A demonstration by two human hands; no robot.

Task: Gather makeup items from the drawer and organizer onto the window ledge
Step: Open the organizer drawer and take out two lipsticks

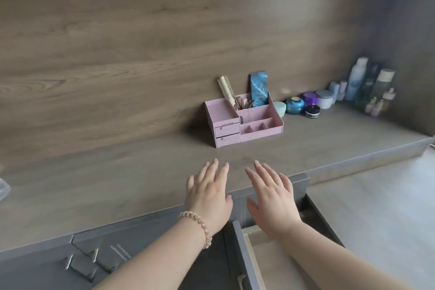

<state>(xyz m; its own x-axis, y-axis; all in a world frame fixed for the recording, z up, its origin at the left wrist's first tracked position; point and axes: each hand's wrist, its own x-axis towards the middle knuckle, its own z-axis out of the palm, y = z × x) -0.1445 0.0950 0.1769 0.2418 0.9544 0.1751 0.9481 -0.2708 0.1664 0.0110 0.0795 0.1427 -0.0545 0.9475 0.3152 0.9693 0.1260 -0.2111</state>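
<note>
At the back of the ledge, against the wood-grain wall, stands the pink organizer, well beyond both hands and slightly right of them. The left hand and the right hand hover side by side over the ledge's front edge, palms down, fingers straight and spread, holding nothing; whether they touch the surface I cannot tell. Under the right wrist the drawer is pulled out below the front edge, its pale inside showing.

The organizer holds one round hairbrush, one blue patterned box and a cluster of brown clips, too small to count; two small drawers sit at its front left. Just right of it, five jars line the back edge: mint, teal, black, purple and pale grey. Bottles crowd the far right corner, too blurred to count. One coiled hair tie circles the left wrist.

A broad band of ledge lies between fingertips and organizer, and runs on to the left edge.
</note>
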